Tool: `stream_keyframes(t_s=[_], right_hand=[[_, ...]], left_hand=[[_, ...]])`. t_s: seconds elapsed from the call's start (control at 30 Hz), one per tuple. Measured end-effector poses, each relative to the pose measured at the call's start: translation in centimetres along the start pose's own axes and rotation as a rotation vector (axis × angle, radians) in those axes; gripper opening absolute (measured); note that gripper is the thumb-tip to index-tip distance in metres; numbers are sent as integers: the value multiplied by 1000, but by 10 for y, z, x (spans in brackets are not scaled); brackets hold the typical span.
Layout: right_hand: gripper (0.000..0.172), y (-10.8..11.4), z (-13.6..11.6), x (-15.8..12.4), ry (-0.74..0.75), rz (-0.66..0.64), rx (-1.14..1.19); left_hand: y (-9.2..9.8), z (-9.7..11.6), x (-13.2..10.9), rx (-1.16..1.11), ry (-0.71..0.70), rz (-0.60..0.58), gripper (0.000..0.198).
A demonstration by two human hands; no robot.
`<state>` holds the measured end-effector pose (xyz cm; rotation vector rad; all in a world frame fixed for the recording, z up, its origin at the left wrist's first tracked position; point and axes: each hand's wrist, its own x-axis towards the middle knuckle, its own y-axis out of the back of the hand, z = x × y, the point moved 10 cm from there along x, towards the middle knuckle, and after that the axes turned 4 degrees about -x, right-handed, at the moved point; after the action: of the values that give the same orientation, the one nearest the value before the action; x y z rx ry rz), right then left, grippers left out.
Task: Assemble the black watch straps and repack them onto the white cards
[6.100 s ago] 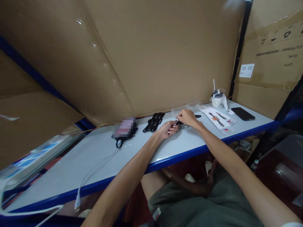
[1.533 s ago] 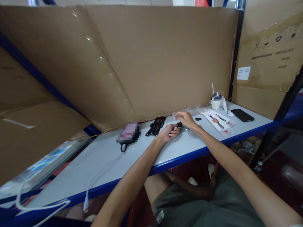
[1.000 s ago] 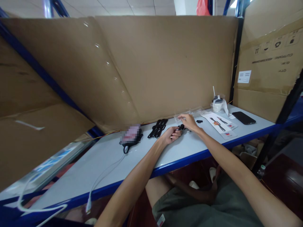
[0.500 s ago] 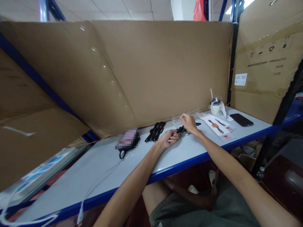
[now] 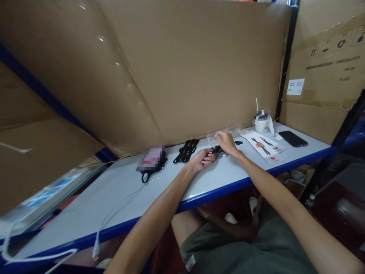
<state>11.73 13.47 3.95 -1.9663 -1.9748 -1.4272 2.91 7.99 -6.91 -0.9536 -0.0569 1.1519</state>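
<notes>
My left hand [image 5: 203,158] rests on the grey shelf [image 5: 119,190] with its fingers curled round a small black part [image 5: 216,150], apparently a watch strap piece. My right hand [image 5: 226,141] hovers just right of it, fingers pinched at the other end of that same black part. A bundle of black straps [image 5: 186,150] lies just left of my hands. A tiny black piece [image 5: 238,142] sits to the right of my right hand, and clear plastic bags [image 5: 228,131] lie behind it.
White cards printed with watch pictures [image 5: 264,146], a black phone [image 5: 292,138] and a white cup with a straw [image 5: 261,120] lie at the right. A blurred pink-and-black object [image 5: 150,161] and a white cable [image 5: 114,217] lie at the left. Cardboard sheets [image 5: 171,68] wall the back.
Both hands have stayed together on the small black part, with only slight finger shifts. The view has tilted up and back down.
</notes>
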Motion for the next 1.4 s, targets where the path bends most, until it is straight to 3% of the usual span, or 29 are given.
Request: stream_keyframes(t_s=[0.27,0.53,0.77,0.87,0.93,1.0,1.13,1.4], right_hand=[[23,-1,-1,-1,6,-15,37],[23,-12,-1,-2,28,-90,28],[26,12,-3,-2,13,82,43],[24,32,11,-2,-108,224,8],[18,36,24,-2,-218,250,1],[17,24,36,-1,-317,148,69],[28,-20,41,-5,-395,-175,304],[31,-32,36,-5,-360,-226,445]], left_hand=[[2,-2,0,-55,35,-12,25],[-1,6,0,112,-99,2,16],[-16,21,-9,363,-435,-25,25],[-15,22,-12,389,-483,26,28],[-16,23,-13,377,-506,40,29],[-17,24,-15,376,-531,51,30],[-22,28,-20,458,-602,72,32],[-27,29,-22,535,-641,58,35]])
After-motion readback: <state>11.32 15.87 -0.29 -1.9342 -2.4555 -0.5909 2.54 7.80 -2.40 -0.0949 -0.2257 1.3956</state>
